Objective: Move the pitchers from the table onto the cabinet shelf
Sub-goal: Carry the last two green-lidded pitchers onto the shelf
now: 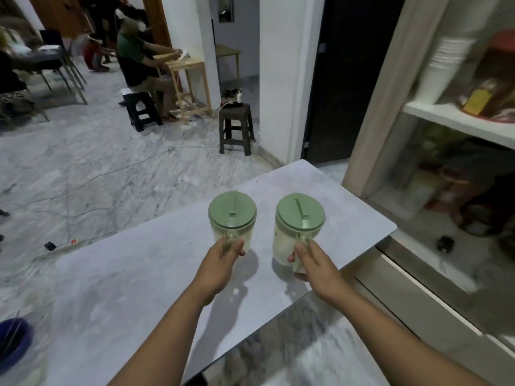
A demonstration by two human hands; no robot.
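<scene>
Two clear pitchers with green lids are over the grey table [139, 274], side by side. My left hand [223, 263] grips the handle of the left pitcher [232, 215]. My right hand [315, 263] grips the handle of the right pitcher [298, 221], which looks lifted and slightly tilted above its shadow. The cabinet [459, 121] stands at the right with a white shelf holding stacked white cups and packets; lower compartments are blurred.
A dark stool [237, 126] stands on the marble floor beyond the table. A person sits at a wooden stand [189, 76] far left. Cables and a power strip [69, 243] lie on the floor. A blue tub [14, 341] sits at the lower left.
</scene>
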